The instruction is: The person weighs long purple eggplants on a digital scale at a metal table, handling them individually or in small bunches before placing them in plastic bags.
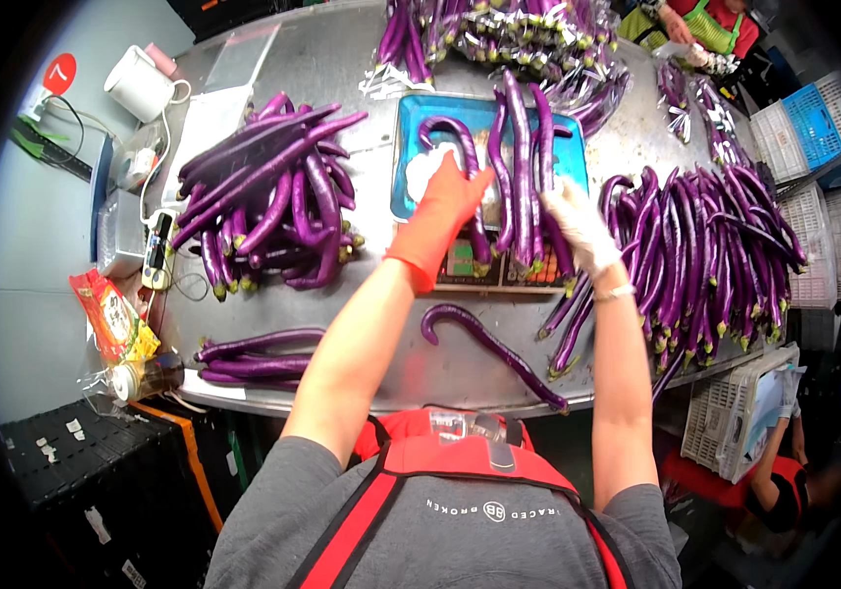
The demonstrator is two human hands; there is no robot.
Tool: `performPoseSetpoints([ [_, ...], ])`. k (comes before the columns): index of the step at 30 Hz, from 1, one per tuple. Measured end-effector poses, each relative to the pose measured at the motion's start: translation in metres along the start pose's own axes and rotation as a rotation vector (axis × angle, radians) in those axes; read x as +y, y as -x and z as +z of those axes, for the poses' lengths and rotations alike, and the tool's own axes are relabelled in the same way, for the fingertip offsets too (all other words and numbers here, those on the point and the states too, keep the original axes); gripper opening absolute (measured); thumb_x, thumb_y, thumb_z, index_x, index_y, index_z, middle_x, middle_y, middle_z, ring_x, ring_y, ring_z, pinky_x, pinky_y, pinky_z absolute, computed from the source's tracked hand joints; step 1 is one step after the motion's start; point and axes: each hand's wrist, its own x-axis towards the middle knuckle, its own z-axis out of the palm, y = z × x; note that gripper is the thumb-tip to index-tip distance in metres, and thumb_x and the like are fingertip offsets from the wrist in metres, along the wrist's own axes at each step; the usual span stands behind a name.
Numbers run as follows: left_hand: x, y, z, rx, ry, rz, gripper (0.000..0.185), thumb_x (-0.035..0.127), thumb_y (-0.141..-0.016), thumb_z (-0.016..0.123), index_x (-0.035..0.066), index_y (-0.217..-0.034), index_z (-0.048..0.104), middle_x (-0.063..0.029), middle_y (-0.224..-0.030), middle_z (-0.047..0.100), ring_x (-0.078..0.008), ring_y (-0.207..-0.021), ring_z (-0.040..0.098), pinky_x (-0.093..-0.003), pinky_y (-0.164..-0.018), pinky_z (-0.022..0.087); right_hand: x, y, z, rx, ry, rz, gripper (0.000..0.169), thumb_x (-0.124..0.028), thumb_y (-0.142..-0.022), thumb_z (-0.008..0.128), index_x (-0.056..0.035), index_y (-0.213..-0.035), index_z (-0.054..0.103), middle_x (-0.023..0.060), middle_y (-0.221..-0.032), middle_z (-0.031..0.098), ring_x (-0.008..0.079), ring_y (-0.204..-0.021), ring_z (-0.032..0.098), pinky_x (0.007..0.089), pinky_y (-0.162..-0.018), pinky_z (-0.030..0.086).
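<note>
My left hand (446, 210), in an orange-red rubber glove, grips a long purple eggplant with a hooked end (469, 151) over a blue tray (409, 118). White material (424, 173) lies in the tray under that hand. My right hand (579, 221), in a white glove, has its fingers around another eggplant (545, 147) at the tray's right side. Between my hands, a thick straight eggplant (520, 162) and a thinner one (499, 169) lie lengthwise across the tray. The tray sits on a digital scale (490, 276), whose panel the eggplants partly cover.
A loose pile of eggplants (281, 199) is at left, a lined-up heap (707, 258) at right. One bent eggplant (494, 353) lies near the metal table's (391, 375) front edge. Bagged eggplants (531, 37) fill the back. Co-workers (707, 29) stand beyond the table and at lower right.
</note>
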Motion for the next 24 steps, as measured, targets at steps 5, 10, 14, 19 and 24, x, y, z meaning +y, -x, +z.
performPoseSetpoints([
  [5,0.025,-0.007,0.005,-0.317,0.628,-0.105,0.062,0.039,-0.083,0.08,-0.001,-0.124,0.055,-0.0147,-0.113,0.066,-0.0239,-0.099,0.065,-0.0402,-0.083,0.054,-0.044,-0.014,0.061,-0.157,-0.451,0.062,0.04,-0.023,-0.09,0.066,-0.0008,-0.122,0.056,0.0141,-0.111,0.061,0.0225,-0.106,0.057,0.035,-0.094,0.045],
  [10,0.037,0.01,-0.027,-0.382,0.99,-0.212,0.043,0.018,-0.084,0.079,0.006,-0.12,0.058,-0.0112,-0.107,0.068,-0.0239,-0.096,0.067,-0.0422,-0.082,0.057,-0.095,0.015,0.071,-0.219,-0.253,-0.163,0.06,-0.01,-0.088,0.066,0.0026,-0.14,0.039,0.0116,-0.133,0.052,0.019,-0.12,0.05,0.033,-0.105,0.039],
  [14,0.062,0.013,-0.063,-0.492,1.176,-0.193,0.032,0.01,-0.083,0.077,0.006,-0.111,0.063,-0.0108,-0.098,0.069,-0.0237,-0.083,0.069,-0.0402,-0.078,0.058,-0.127,0.008,0.042,-0.293,0.005,-0.249,0.081,-0.01,-0.085,0.071,0.0022,-0.152,0.028,0.0171,-0.139,0.049,0.0224,-0.116,0.055,0.0343,-0.102,0.044],
  [19,0.104,-0.009,-0.093,-0.411,0.955,0.005,0.042,0.016,-0.073,0.08,0.002,-0.108,0.063,-0.0101,-0.092,0.068,-0.0206,-0.078,0.068,-0.0343,-0.069,0.057,-0.138,0.001,0.015,-0.203,-0.31,-0.229,0.05,-0.011,-0.09,0.07,-0.0031,-0.137,0.054,0.0067,-0.127,0.062,0.0162,-0.113,0.059,0.032,-0.097,0.048],
  [24,0.102,-0.097,-0.148,-0.158,0.797,0.0,0.039,0.004,-0.072,0.078,-0.003,-0.105,0.057,-0.0121,-0.083,0.067,-0.0247,-0.07,0.068,-0.0389,-0.062,0.058,-0.082,0.009,-0.021,0.196,-0.22,-0.135,0.037,-0.001,-0.092,0.064,0.0005,-0.128,0.06,0.0097,-0.122,0.065,0.0175,-0.112,0.061,0.0299,-0.099,0.047],
])
